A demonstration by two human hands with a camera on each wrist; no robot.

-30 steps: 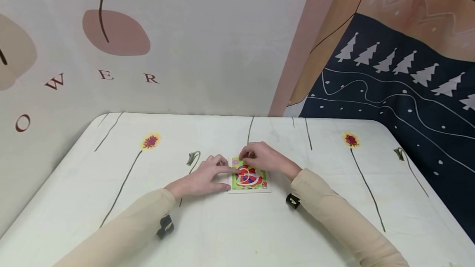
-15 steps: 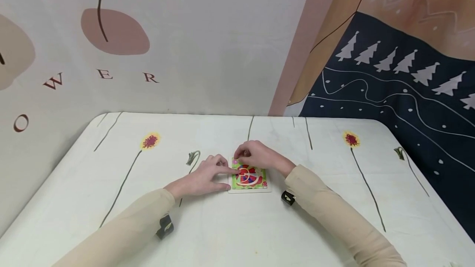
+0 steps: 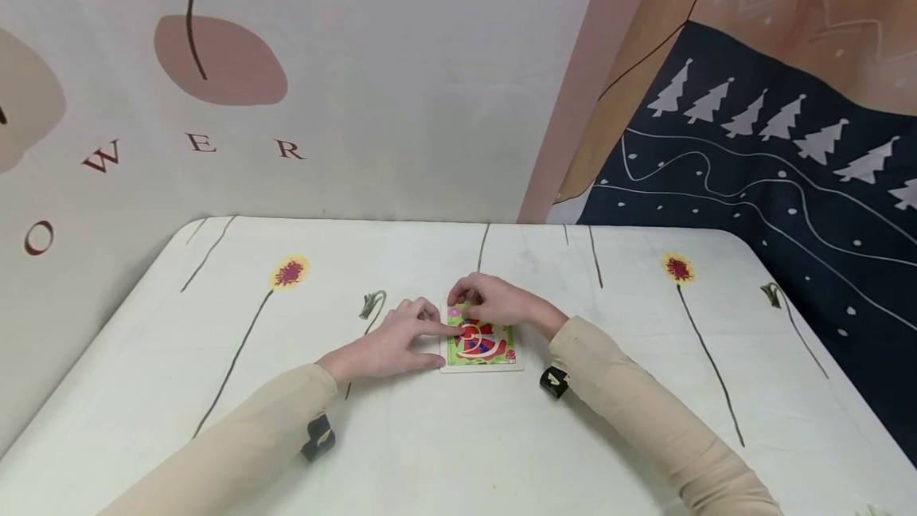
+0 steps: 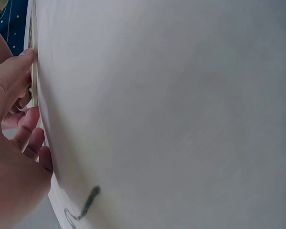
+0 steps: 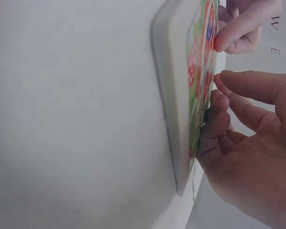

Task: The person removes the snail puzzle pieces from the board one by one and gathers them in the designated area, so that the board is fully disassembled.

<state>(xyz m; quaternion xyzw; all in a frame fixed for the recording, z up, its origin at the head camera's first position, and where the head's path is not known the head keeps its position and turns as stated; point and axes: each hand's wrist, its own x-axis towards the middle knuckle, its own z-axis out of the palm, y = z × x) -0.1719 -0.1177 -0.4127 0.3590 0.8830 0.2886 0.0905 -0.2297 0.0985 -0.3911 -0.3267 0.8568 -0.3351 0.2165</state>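
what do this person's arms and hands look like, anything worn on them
Long plain beige sleeves cover both arms, the left sleeve and right sleeve reaching the wrists. A small dark, boxy device with a pale marking shows at each wrist, left device and right device. The left hand and right hand are ungloved.

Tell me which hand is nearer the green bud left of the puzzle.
Left. The left hand lies just right of the bud; the right hand is farther right, at the far edge of the puzzle.
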